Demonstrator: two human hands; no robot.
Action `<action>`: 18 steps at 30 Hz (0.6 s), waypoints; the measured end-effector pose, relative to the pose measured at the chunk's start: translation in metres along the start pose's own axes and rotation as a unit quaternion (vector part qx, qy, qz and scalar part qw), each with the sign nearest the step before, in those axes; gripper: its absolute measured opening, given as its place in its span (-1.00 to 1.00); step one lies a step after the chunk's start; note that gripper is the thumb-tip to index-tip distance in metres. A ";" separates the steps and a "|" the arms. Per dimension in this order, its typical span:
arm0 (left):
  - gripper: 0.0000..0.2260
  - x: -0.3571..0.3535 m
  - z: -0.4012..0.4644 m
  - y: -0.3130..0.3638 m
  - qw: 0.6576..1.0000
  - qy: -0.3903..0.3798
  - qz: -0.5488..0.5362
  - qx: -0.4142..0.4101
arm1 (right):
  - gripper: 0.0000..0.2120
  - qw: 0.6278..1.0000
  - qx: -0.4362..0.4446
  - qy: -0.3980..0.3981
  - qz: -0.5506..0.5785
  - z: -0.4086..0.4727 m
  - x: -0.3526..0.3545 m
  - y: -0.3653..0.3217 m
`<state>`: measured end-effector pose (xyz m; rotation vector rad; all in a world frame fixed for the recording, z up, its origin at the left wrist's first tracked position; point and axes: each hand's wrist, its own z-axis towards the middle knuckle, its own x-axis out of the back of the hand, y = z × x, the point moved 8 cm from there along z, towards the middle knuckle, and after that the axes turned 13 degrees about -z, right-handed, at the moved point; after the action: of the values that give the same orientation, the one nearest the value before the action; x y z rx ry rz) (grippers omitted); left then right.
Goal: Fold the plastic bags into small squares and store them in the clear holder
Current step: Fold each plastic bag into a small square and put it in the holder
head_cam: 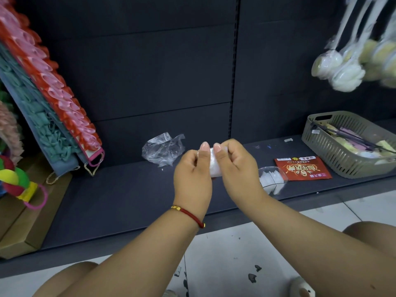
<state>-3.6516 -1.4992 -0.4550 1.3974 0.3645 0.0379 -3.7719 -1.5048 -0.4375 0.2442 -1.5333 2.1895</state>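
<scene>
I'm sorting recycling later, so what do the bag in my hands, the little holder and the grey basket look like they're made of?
Folded bag, pinched by left hand and right hand: thin plastic film, whitish where layered. Clear holder: likely rigid transparent plastic; the folded squares show through its wall. Basket: apparently moulded plastic, matte grey-beige, with slotted sides.

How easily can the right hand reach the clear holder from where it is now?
Probably easily. The clear holder stands on the shelf just beside the right hand, with nothing between them. But both hands are pinching the folded bag, so the right hand is occupied.
</scene>
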 end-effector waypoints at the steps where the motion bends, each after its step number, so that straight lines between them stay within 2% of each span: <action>1: -0.61 -0.001 -0.001 0.003 1.000 0.012 0.010 -0.020 | -0.72 1.000 -0.005 -0.001 0.007 -0.001 0.000 0.000; 5: -0.66 -0.010 -0.006 0.017 0.995 0.021 0.030 -0.093 | -0.72 0.998 -0.025 0.024 0.057 -0.001 0.008 0.000; 9: -0.71 -0.019 -0.009 0.021 0.991 0.019 0.015 -0.130 | -0.73 0.997 -0.029 0.047 0.059 0.000 0.021 0.000; 15: -0.70 -0.044 -0.013 0.026 0.988 -0.006 0.027 -0.152 | -0.67 0.998 -0.031 0.057 -0.016 0.005 0.043 -0.001; 18: -0.71 -0.059 -0.007 0.023 0.991 -0.026 0.009 -0.135 | -0.69 0.996 -0.042 0.069 -0.024 0.011 0.057 0.004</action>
<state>-3.7047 -1.5022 -0.4204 1.1320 0.2927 0.0632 -3.8247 -1.5007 -0.4143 0.0987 -1.5226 2.0553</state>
